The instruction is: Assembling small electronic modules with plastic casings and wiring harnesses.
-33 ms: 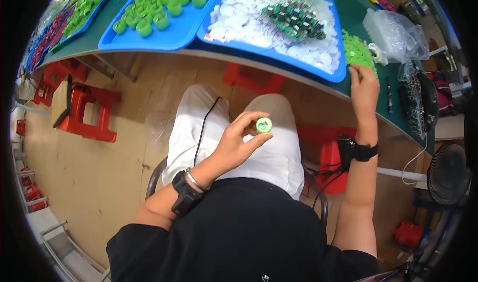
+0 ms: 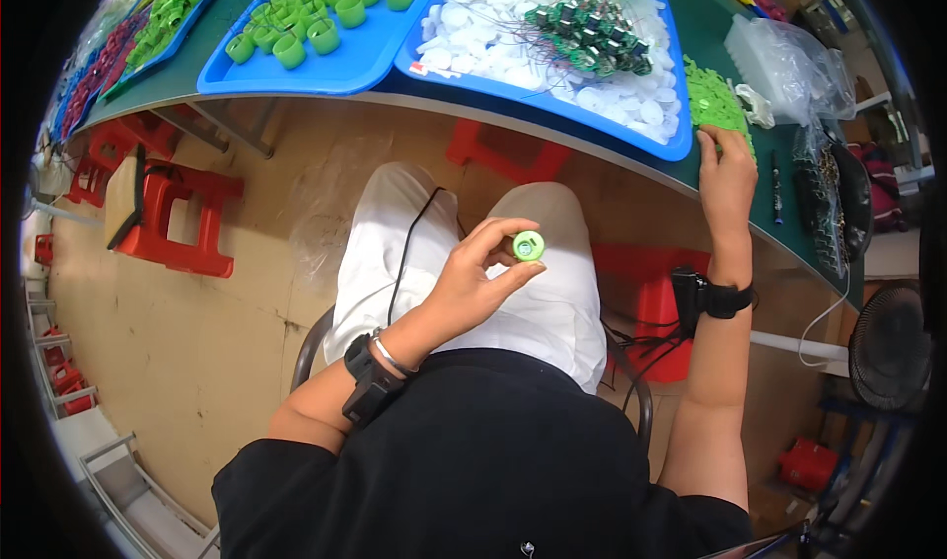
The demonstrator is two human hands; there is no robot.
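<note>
Above my lap, my left hand point(image 2: 480, 271) pinches a small round green plastic cup point(image 2: 534, 255) between thumb and fingertips. The cup's mouth faces up toward me, and something pale with a dark slot shows inside it. My right hand point(image 2: 728, 169) is at the table's front edge, by a heap of small green parts point(image 2: 712, 100). Its thumb and fingers are drawn together at the heap's near side. Whatever lies between those fingertips is too small to make out.
A blue tray point(image 2: 286, 82) carries several green cups with wires. Beside it, another blue tray point(image 2: 552, 100) holds white discs and a bundle of wired circuit boards point(image 2: 592, 36). A pen point(image 2: 776, 189) and clear plastic bags point(image 2: 789, 66) lie right. Red stools point(image 2: 187, 248) stand below.
</note>
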